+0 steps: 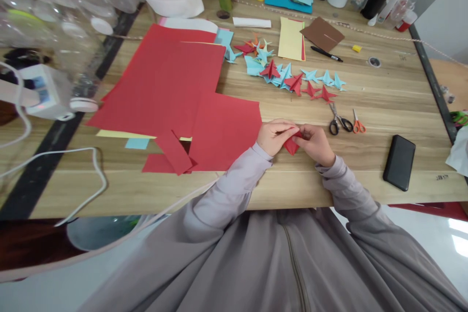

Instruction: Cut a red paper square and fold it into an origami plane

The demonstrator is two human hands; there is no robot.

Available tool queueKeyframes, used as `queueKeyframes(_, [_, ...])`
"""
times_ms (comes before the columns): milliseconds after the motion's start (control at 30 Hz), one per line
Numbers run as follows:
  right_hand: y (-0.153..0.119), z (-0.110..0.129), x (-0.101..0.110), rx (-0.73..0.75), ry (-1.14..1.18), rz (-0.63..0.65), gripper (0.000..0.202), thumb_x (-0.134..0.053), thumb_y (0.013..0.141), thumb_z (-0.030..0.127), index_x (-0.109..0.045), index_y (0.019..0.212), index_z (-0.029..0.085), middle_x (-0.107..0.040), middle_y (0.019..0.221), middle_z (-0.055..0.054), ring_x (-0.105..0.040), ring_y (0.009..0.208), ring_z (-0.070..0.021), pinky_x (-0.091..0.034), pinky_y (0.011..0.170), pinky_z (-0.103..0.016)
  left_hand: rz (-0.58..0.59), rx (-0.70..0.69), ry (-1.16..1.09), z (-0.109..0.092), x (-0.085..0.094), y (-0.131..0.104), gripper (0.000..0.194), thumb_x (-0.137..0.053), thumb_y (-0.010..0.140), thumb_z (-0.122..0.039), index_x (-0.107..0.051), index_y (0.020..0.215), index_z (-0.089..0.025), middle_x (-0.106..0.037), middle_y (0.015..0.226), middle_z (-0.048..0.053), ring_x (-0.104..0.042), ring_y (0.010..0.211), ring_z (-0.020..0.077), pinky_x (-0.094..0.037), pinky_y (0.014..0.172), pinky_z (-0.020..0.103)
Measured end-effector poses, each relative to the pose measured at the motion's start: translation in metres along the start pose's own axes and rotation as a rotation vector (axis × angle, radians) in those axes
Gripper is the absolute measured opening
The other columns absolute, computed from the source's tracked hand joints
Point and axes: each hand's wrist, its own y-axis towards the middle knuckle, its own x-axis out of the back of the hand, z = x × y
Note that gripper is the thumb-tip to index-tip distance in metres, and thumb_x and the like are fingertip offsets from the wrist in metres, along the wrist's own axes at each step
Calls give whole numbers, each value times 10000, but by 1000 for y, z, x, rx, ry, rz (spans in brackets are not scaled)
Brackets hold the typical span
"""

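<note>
Pinching between thumbs and fingers, the person's left hand and right hand held a small piece of folded red paper from either side, as the head camera showed. Its point hung toward the person, below the fingertips, while the upper part was hidden by the fingers. Below the grip lay bare wooden table, and grey sleeves ran from both wrists toward the person's body. Just left of the grip lay a red sheet, its near edge passing behind the left wrist; whether the wrist touched it could not be told. Farther left, a larger red sheet spread out, with red strips crossing one another at its near edge. Beyond the grip, red paper figures and light blue paper figures with pointed tips formed a loose band. Near the right hand, on its far right side, rested black-handled scissors, with smaller orange-handled scissors just beside them. Well to the right of the grip lay a black rectangular device.
</note>
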Motion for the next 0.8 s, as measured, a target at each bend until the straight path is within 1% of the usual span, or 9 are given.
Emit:
queueKeyframes(100, [0, -1, -1, -12, -8, 11, 131, -649, 657, 254, -553, 623, 172, -515, 541, 48, -431, 507, -81, -360, 513, -234, -18, 40, 4, -2, 1, 0, 206, -652, 788, -385, -750, 723, -216, -742, 816, 51, -678, 788, 178, -536, 773, 326])
queueKeyframes(233, [1, -6, -1, -18, 41, 13, 165, -685, 665, 302, -588, 649, 169, -561, 572, 35, -471, 529, -90, -394, 540, -242, -15, 106, -37, -5, 3, 1, 265, -630, 798, -429, -752, 738, -201, -746, 831, 68, -681, 822, 184, -529, 811, 330])
queueKeyframes(333, [2, -8, -1, -13, 118, 18, 201, -709, 660, 348, -615, 685, 172, -597, 606, 21, -521, 559, -107, -429, 564, -256, 16, 110, -73, -6, 3, 1, 223, -731, 704, -397, -757, 793, -194, -745, 879, 82, -680, 849, 198, -532, 815, 339])
queueKeyframes(400, [3, -7, -1, -9, 139, 14, 225, -723, 651, 368, -619, 687, 171, -602, 609, 17, -527, 557, -108, -425, 557, -256, 38, 78, -75, -6, 3, 1, 215, -782, 643, -345, -758, 796, -195, -743, 885, 81, -680, 851, 202, -535, 821, 345])
queueKeyframes(433, [2, -6, -1, -8, 133, 10, 231, -727, 649, 369, -614, 675, 169, -592, 597, 21, -516, 544, -103, -413, 545, -251, 41, 65, -74, -5, 3, 1, 192, -782, 643, -326, -758, 783, -196, -743, 874, 78, -681, 841, 199, -537, 820, 346])
queueKeyframes(533, [2, -4, -1, -9, 89, 4, 230, -724, 659, 349, -594, 637, 161, -542, 552, 40, -459, 504, -79, -369, 511, -237, 22, 63, -84, -3, 2, 1, 129, -732, 707, -316, -757, 748, -197, -746, 833, 72, -687, 793, 185, -545, 793, 338])
queueKeyframes(633, [1, -4, 0, -5, 61, 4, 215, -722, 659, 327, -590, 633, 160, -524, 542, 48, -435, 501, -73, -357, 501, -233, 22, 80, -91, -4, 1, 1, 172, -711, 731, -364, -757, 752, -200, -748, 818, 66, -687, 770, 182, -548, 757, 325])
queueKeyframes(700, [2, -5, 0, -9, 61, 4, 205, -724, 654, 314, -589, 630, 163, -535, 547, 46, -455, 511, -78, -372, 511, -235, 20, 100, -90, -6, 2, 1, 231, -679, 756, -417, -756, 744, -200, -749, 816, 65, -687, 778, 182, -544, 762, 320])
queueKeyframes(800, [3, -8, -1, -36, 137, 7, 186, -736, 639, 305, -618, 677, 167, -616, 614, 22, -542, 562, -103, -436, 564, -254, -20, 154, -132, -9, 4, 2, 341, -600, 806, -488, -755, 747, -190, -750, 841, 77, -686, 800, 182, -535, 778, 313])
